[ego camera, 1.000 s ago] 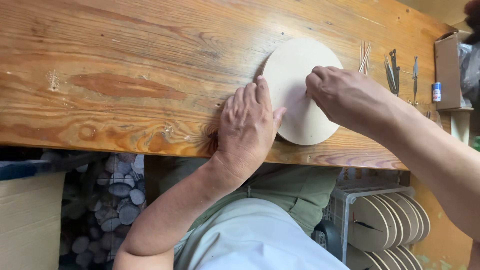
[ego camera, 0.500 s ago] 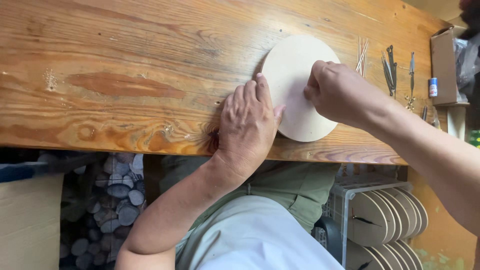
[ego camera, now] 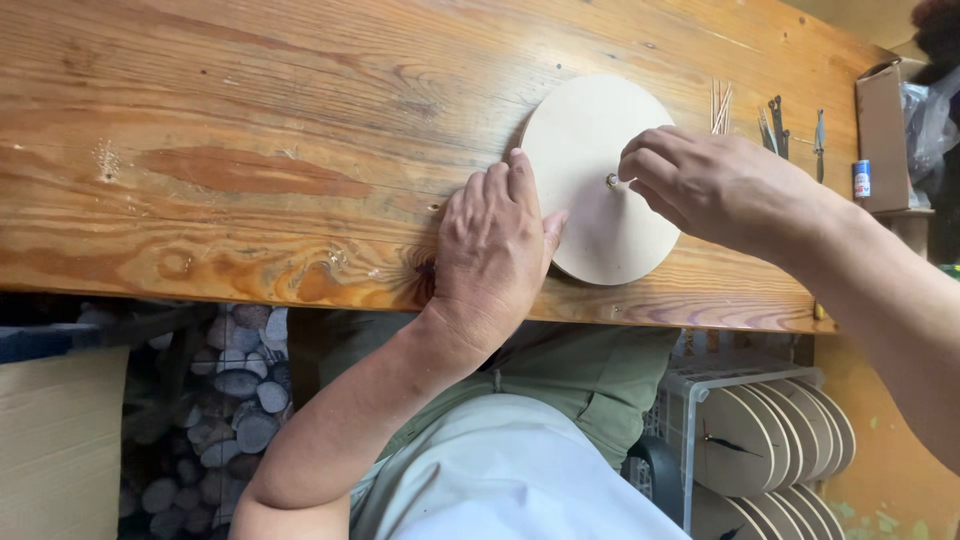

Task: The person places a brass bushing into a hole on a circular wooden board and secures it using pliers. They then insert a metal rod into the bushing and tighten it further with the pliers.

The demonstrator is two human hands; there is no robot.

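One pale wooden disc [ego camera: 590,215] lies flat on the plank workbench [ego camera: 250,170], close to the near edge and toward the right end. The left hand [ego camera: 493,250] rests palm down on the bench, its fingers together and laid over the disc's left rim, the thumb pressing onto the disc face; it pins the disc, it does not grasp it. The right hand [ego camera: 715,185] comes in from the right and covers the disc's right rim, with its fingertips pinched close together at a small metal fitting [ego camera: 611,181] in the disc's centre. Whether those fingertips actually clamp the fitting I cannot tell, as it sits right at their tips.

Toward the far right corner of the bench lies a small bundle of thin wooden sticks [ego camera: 720,105], too fine to count, and beside it a few slim metal hand tools [ego camera: 778,122], about three. A small white and blue bottle [ego camera: 862,179] stands at the right end, just below an open cardboard box [ego camera: 882,125] whose contents are hidden.

Below the bench edge, at the lower right, a clear plastic crate [ego camera: 700,395] holds two rows of round clock faces [ego camera: 770,440] standing on edge, roughly five in the upper row; two show dark hands.
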